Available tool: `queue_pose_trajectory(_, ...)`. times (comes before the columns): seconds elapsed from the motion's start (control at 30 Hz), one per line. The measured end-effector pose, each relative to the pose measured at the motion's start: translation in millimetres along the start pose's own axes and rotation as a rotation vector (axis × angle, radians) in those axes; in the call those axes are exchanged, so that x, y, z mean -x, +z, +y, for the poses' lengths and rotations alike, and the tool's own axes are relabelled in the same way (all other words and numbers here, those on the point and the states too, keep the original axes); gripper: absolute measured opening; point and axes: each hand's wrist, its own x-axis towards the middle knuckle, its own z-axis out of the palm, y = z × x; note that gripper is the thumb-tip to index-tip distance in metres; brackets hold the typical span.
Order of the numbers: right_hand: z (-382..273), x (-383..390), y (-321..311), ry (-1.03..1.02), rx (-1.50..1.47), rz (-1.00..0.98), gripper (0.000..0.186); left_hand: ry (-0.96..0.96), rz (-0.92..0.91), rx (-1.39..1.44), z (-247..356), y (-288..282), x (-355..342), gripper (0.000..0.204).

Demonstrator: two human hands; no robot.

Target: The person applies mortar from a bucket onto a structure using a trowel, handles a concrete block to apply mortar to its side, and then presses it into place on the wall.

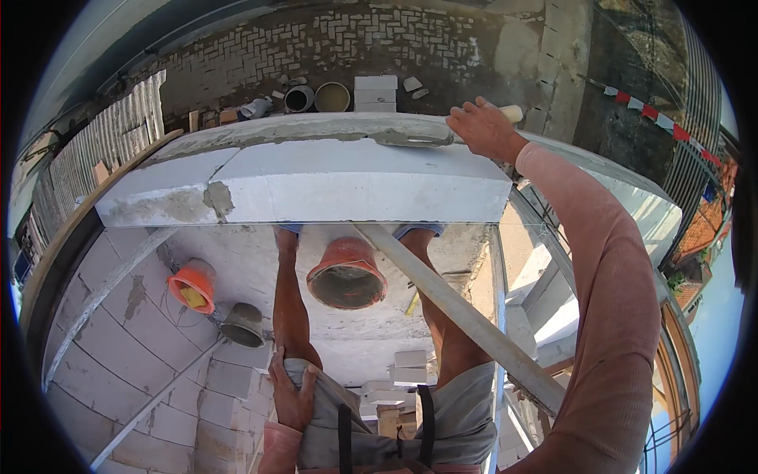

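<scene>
My right hand (485,129) is wrapped round the pale handle of a trowel (513,114), reaching over the top of a white block wall (355,186). The trowel's grey blade lies along grey mortar (316,129) on the wall's far side. My left hand (292,391) rests on my left thigh with its fingers stretched out, holding nothing. Below the wall, between my legs, sits an orange bucket (347,276) with a grey, mortar-smeared inside.
A diagonal pole (458,312) crosses by my right leg. To the left are an orange bucket (192,286) with something yellow inside and a dark bucket (243,325). Beyond the wall, white blocks (375,93) stand beside a round tub (332,98) on the ground far below.
</scene>
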Motion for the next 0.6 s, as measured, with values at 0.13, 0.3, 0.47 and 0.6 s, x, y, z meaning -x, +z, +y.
queue_pose_trajectory(0.13,19.9,-4.6,-9.7,0.131,0.014,-0.062,0.017,-0.013,-0.001,0.027,-1.1,-1.8,1.4,0.076)
queue_pose_trajectory(0.3,5.5,-56.5,7.3,0.345,-0.085,-0.511,0.026,0.003,0.005,0.034,-0.7,-1.4,-1.8,0.075)
queue_pose_trajectory(0.47,-48.1,-114.9,-14.9,0.235,-0.157,-0.455,0.025,0.017,0.003,0.014,-6.6,-2.5,-0.3,0.075)
queue_pose_trajectory(0.6,-59.0,-134.0,-37.2,0.105,-0.119,-0.376,0.023,0.015,0.01,0.036,-7.5,-4.4,0.3,0.075)
